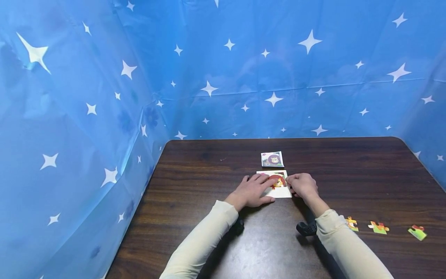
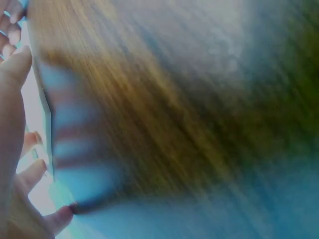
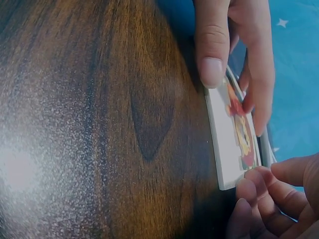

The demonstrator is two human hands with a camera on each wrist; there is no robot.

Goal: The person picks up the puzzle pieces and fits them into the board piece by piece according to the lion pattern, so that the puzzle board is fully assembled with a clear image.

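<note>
Left hand (image 1: 252, 190) lies palm down over the left part of the puzzle board (image 1: 283, 193), fingers straight and spread, thumb near the close edge; it rests on the board and is not curled round anything. Board is flat on the dark table (image 1: 195, 166), near strip bare white, joined pieces (image 1: 280, 180) in red and yellow along the far part. Picture card (image 1: 273, 159) lies just beyond, apart from it. Right hand (image 1: 303, 186) is at the board's right edge, fingers bent, thumb close to forefinger; cannot tell whether a piece is pinched there. Further right, well away from the board: a yellow-orange piece (image 1: 352, 223), an orange-and-green piece (image 1: 378, 227), a green piece with red tabs (image 1: 417, 232). Step in hand, as judged: fitting or squaring at the right edge. Method: brace the board with a light left palm; line up tab and gap first; press straight down, since sideways force could lift neighbours.
</note>
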